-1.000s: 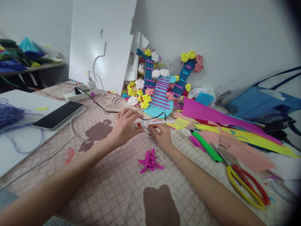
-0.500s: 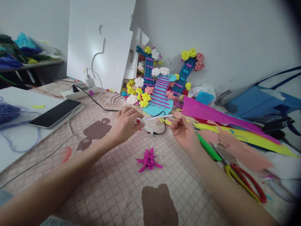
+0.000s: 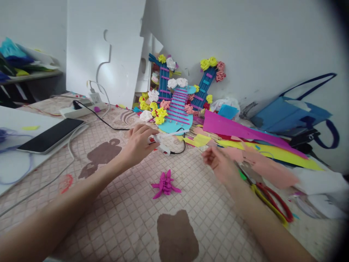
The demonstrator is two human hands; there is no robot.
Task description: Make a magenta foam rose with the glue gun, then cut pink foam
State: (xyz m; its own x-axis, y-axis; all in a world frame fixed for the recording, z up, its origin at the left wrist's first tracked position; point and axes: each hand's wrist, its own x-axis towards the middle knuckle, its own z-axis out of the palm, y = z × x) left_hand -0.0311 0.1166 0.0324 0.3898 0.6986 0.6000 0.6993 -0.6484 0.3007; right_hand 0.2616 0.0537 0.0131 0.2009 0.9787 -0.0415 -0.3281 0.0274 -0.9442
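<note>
Indoors, over tablecloth [image 3: 128,222] near wall [image 3: 259,43], left hand [image 3: 140,143] grips glue gun [image 3: 163,148]; right hand [image 3: 219,163] curled

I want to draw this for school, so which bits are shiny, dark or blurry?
Head view: a soft glare on the white board; head view: the right-hand corners fade to black; head view: the right hand looks a little smeared, while the magenta flower looks clearer.

No text is legible; no numbers either.
</note>
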